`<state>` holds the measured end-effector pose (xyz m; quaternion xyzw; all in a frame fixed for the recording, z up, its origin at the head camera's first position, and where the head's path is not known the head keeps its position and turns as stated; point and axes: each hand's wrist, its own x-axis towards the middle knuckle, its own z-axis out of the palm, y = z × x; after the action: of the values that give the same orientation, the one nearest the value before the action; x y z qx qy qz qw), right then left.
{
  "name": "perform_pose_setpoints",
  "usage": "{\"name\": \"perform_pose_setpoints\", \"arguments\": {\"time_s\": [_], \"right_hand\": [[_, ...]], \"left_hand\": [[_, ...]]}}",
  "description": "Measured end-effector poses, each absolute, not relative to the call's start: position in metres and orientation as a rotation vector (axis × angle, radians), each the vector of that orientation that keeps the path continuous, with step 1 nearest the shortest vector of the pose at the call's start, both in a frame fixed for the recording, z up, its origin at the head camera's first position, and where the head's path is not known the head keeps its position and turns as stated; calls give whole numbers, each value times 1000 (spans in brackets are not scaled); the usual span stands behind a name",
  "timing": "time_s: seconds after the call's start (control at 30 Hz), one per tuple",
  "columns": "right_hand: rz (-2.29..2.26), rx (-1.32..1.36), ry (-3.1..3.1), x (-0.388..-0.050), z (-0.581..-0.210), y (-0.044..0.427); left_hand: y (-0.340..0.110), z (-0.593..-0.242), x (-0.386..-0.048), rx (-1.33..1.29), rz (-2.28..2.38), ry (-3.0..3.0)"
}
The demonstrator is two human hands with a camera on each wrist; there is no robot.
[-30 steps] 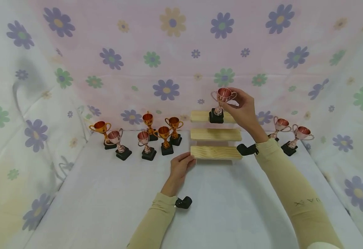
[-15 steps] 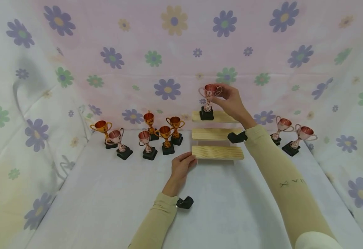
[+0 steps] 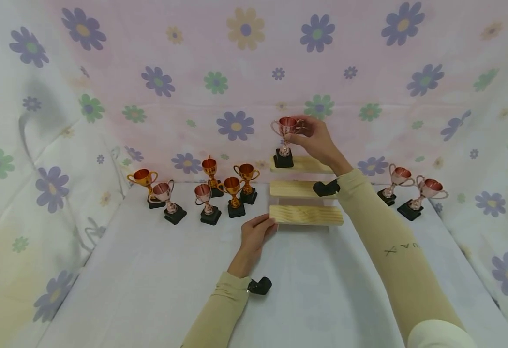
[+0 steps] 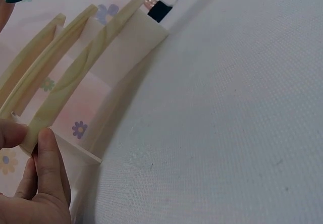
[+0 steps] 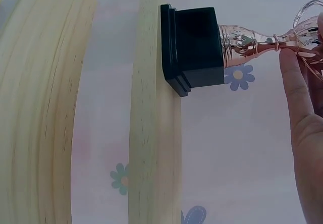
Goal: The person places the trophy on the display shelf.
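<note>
A rose-gold trophy cup (image 3: 285, 137) with a black base stands upright at the left end of the top board (image 3: 310, 164) of a three-step wooden rack. My right hand (image 3: 317, 140) holds it by the stem and bowl, thumb in front. In the right wrist view the black base (image 5: 194, 47) appears to rest on the board, near its front edge. Lower down, my left hand (image 3: 254, 237) grips the left end of the lowest board (image 3: 306, 215). The left wrist view shows thumb and fingers (image 4: 49, 158) pinching that board's end (image 4: 43, 113).
Left of the rack stand several trophies, some orange-gold (image 3: 232, 193), others rose-gold (image 3: 208, 203). Two more rose-gold trophies (image 3: 421, 195) are on the right, one in front of the other. The middle board (image 3: 291, 188) bears no trophy. Flowered cloth (image 3: 171, 48) hangs behind and at both sides.
My right hand has carried the rose-gold trophy leftward along the top board to its left end, slightly lower in the last half second. The left hand keeps its grip on the lowest board.
</note>
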<state>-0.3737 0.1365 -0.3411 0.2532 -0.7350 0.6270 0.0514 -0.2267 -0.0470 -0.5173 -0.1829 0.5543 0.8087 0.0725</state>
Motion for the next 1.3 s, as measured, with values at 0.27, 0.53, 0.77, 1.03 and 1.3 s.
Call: {"name": "perform_pose_setpoints", "arguments": {"time_s": [0.27,0.53,0.77,1.03,1.3], "right_hand": [[1921,793,-2215,-374,-345,131],[1846,755,-2219,-369,-343,128],[1804,729,-2244,-368,-343,128],[1832,721,-2214,-366,-344,128],[1781,746,-2283,-358,-345,139]], "left_hand": [[-47,-518,-227,-564,2423,1661],[-45,-519,-226,-558,2443,1680],[-45,-520,-226,-558,2451,1671],[-43,-520,-225,-559,2465,1681],[-43,-516,-223,-569,2468,1689]]}}
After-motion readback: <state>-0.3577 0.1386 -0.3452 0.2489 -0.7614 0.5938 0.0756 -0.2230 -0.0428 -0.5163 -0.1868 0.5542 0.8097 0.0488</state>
